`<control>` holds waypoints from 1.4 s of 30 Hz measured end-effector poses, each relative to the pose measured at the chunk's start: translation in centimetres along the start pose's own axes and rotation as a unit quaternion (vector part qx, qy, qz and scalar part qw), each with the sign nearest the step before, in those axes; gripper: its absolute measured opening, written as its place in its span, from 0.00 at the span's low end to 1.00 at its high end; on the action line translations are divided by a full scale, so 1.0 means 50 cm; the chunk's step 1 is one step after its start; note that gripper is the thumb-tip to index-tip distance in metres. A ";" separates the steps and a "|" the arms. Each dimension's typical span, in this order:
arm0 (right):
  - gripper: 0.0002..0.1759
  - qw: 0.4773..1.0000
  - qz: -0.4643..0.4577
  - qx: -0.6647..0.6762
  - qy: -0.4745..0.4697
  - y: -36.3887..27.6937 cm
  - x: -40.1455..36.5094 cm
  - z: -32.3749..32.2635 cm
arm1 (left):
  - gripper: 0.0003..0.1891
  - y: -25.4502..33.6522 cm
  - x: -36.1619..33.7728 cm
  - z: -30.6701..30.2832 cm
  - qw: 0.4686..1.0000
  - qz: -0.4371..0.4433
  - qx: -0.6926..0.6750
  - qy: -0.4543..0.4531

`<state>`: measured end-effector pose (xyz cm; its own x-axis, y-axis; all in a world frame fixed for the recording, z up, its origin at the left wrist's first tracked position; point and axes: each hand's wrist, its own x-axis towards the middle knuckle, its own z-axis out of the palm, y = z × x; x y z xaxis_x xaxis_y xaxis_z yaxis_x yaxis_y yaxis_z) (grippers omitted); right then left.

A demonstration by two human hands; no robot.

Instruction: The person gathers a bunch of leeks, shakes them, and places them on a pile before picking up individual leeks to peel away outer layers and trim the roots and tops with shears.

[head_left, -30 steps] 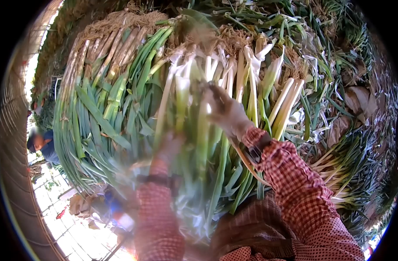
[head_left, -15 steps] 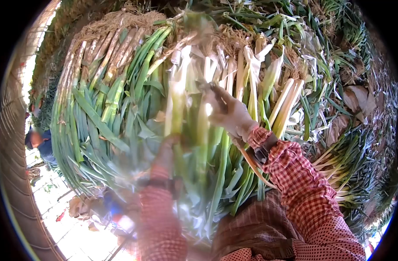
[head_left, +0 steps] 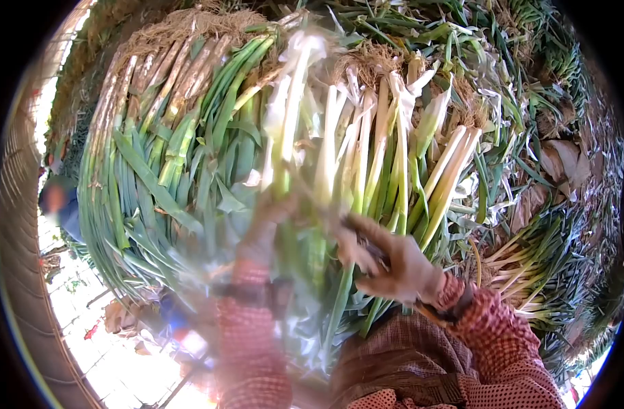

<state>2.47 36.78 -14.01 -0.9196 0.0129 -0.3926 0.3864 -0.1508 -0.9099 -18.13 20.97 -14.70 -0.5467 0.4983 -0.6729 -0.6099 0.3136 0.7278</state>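
Long green onions with white stems (head_left: 291,102) stand out in the middle, blurred near their root ends. My left hand (head_left: 274,211) is wrapped round their stalks, its fingers smeared by motion. To the right, my right hand (head_left: 387,262) is closed, fingers bent toward the stalks, with something dark between them that I cannot make out. More peeled onions (head_left: 366,150) lie just above my right hand. Unpeeled onions with brownish stems (head_left: 182,82) and roots lie at the left.
A smaller bunch of onions (head_left: 523,266) lies at the right, near dry brown leaves (head_left: 564,163). Loose green leaves cover the upper right. Part of another person (head_left: 63,204) shows at the left edge, beside a woven rim (head_left: 25,238).
My right hand has moved down and slightly right, away from the white stems. My left hand has shifted slightly up, and the stems near it have moved a little.
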 end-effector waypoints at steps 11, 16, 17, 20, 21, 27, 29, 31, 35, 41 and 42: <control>0.48 0.993 0.077 -0.057 0.068 0.022 0.140 -0.016 | 0.21 -0.095 0.098 -0.025 0.561 0.204 0.770 0.225; 0.41 0.981 0.072 -0.148 0.101 -0.003 0.307 -0.024 | 0.35 -0.179 0.167 -0.081 0.558 0.188 0.752 0.297; 0.39 0.979 0.081 -0.153 0.105 -0.020 0.322 -0.032 | 0.38 -0.184 0.172 -0.079 0.574 0.207 0.724 0.322; 0.36 0.975 0.100 -0.147 0.135 -0.027 0.363 -0.045 | 0.48 -0.179 0.177 -0.073 0.603 0.168 0.687 0.369; 0.35 0.973 0.102 -0.146 0.144 -0.024 0.365 -0.037 | 0.46 -0.184 0.181 -0.073 0.578 0.168 0.700 0.384; 0.35 0.985 0.061 -0.126 0.103 0.025 0.306 -0.026 | 0.33 -0.123 0.192 -0.069 0.723 0.049 0.651 0.229; 0.37 0.988 0.022 -0.116 0.095 0.054 0.273 -0.021 | 0.32 -0.148 0.190 -0.084 0.703 0.116 0.673 0.197; 0.41 0.986 -0.056 -0.121 0.098 0.099 0.222 -0.010 | 0.31 -0.179 0.198 -0.107 0.675 0.187 0.688 0.192; 0.51 0.981 0.153 0.008 0.117 0.018 0.094 -0.104 | 0.41 -0.002 0.117 0.062 0.727 0.001 0.649 0.226; 0.50 0.976 0.030 -0.085 0.197 0.124 0.099 -0.099 | 0.36 0.005 0.160 0.124 0.783 -0.048 0.598 0.163; 0.50 0.973 0.066 -0.063 0.210 0.123 0.111 -0.107 | 0.35 -0.001 0.147 0.151 0.760 -0.042 0.627 0.166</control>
<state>0.13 41.22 -22.51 -0.7617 0.4090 -0.5026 0.5286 -0.0563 -0.8470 -17.81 30.74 -18.69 -0.7780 0.2669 -0.5688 0.2612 0.9607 0.0936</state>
